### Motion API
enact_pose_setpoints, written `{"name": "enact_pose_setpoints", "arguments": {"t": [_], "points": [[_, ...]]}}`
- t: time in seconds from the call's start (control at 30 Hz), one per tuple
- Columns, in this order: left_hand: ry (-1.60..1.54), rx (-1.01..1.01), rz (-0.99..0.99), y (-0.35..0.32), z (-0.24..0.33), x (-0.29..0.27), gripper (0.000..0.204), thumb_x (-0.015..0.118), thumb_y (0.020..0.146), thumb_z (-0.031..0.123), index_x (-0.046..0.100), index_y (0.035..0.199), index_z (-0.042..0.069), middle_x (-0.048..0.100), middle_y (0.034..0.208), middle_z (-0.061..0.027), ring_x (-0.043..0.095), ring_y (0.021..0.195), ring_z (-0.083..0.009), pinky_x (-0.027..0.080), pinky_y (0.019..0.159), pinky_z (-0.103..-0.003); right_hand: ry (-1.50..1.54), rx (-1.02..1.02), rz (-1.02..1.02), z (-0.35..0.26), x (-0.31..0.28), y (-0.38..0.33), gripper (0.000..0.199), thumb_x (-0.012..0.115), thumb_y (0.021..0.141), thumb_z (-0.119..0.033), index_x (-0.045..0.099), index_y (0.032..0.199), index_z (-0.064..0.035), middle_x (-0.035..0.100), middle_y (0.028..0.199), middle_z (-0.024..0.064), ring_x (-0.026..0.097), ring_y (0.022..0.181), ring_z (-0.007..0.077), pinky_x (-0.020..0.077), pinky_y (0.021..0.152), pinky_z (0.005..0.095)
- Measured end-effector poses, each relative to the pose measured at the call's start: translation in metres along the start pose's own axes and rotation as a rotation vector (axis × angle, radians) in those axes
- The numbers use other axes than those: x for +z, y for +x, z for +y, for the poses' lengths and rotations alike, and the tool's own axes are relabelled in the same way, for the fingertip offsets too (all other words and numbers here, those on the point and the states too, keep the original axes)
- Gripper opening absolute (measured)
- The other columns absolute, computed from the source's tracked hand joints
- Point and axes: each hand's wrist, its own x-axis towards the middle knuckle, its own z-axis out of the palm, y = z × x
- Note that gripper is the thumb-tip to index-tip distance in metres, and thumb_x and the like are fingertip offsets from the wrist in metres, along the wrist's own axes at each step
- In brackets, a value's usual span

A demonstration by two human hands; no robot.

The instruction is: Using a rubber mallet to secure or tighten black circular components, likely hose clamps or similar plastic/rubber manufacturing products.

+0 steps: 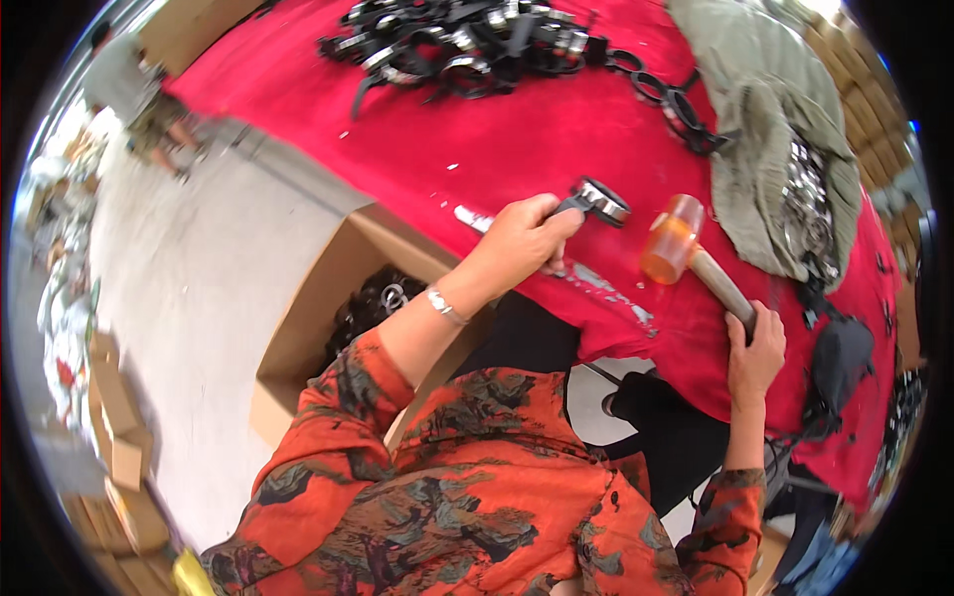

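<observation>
The left hand [519, 238] is closed around a black strap end with a round metal ring [599, 200], pinching it down onto the red table [517, 129]. The right hand [753, 350] is wrapped shut around the wooden handle of a mallet [686, 248], whose orange head hangs just right of the ring, raised a little off the cloth and apart from it. Taking the ring as the centre: beyond it, at the far side of the table, lies a big tangled heap of black straps [467, 40] with like metal rings; to its far right a grey-green cloth [765, 119] lies over a cluster of shiny metal rings [810, 199]; below and to its left, off the table edge, an open cardboard box [328, 318] holds a dark mass of similar strap pieces. Judging from this, the work looks to be midway: the box already holds a fair number of pieces, one is under the mallet now, and the heap beyond the ring is still large. Whether the piece in hand has been struck cannot be told.
</observation>
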Motion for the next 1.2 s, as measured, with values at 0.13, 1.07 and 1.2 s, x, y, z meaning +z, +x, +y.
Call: {"name": "enact_pose_setpoints", "arguments": {"t": [0.13, 1.07, 1.2], "points": [[0.42, 0.22, 0.318, -0.019, -0.015, 0.013, 0.032, 0.062, 0.087, 0.029, 0.054, 0.074, 0.001, 0.045, 0.06, 0.0002, 0.043, 0.057, -0.0081, 0.038, 0.054, -0.028, -0.018, -0.038, -0.051, 0.014, -0.001, -0.005, 0.038, 0.065, 0.084, -0.029, 0.057, 0.112, -0.005, 0.058, 0.102, 0.0129, 0.055, 0.098, 0.0341, 0.0446, 0.083, 0.0433], [0.048, 0.277, 0.134, -0.042, -0.096, -0.03, 0.031, 0.046, 0.1, 0.027, 0.059, 0.104, -0.001, 0.054, 0.072, -0.0001, 0.052, 0.071, -0.0089, 0.043, 0.069, -0.024, 1.328, 0.637, -0.854, -0.123, -0.049, -0.051, 0.029, 0.05, 0.095, -0.025, 0.049, 0.114, -0.0026, 0.055, 0.074, 0.0029, 0.053, 0.057, 0.0095, 0.0435, 0.045, 0.0234], [0.034, 0.311, 0.194, -0.04, -0.098, -0.021, 0.026, 0.048, 0.098, 0.024, 0.058, 0.098, 0.0, 0.052, 0.067, 0.0002, 0.05, 0.065, -0.0088, 0.041, 0.061, -0.024, 1.486, 0.708, -0.902, -0.132, -0.048, -0.043, 0.03, 0.051, 0.095, -0.027, 0.049, 0.112, -0.0027, 0.055, 0.074, 0.0046, 0.053, 0.058, 0.0108, 0.0437, 0.045, 0.0246]]}}
